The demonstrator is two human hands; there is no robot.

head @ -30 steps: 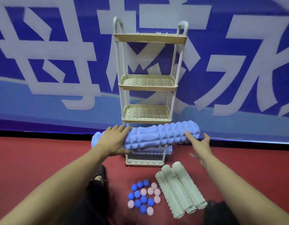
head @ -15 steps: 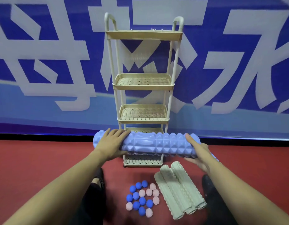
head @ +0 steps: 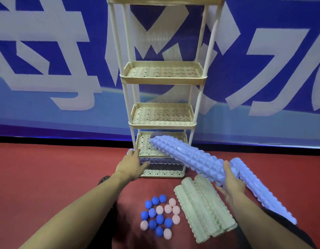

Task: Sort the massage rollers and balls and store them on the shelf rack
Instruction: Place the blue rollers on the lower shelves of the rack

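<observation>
A beige shelf rack (head: 162,81) with several perforated tiers stands against the wall. My right hand (head: 232,180) grips the near end of a lavender ridged roller (head: 188,155). The roller slants up to the left, and its far end pokes over the second-lowest tier. A second lavender roller (head: 159,161) lies across the lowest tier, with my left hand (head: 132,167) resting flat on its left end at the rack's corner. On the floor to the right lies a third lavender roller (head: 263,193). Three pale green rollers (head: 204,209) and several blue and pink spiky balls (head: 159,216) sit on the red floor in front.
A blue and white banner wall (head: 47,69) runs right behind the rack. Red carpet floor (head: 47,177) spreads left and right of the rack. My dark-clothed knees (head: 288,232) are at the bottom, beside the balls and green rollers.
The lavender roller has swung from level across the rack to end-on, its far end now over a low tier. My left hand let it go and dropped to the lowest roller. The view moved closer.
</observation>
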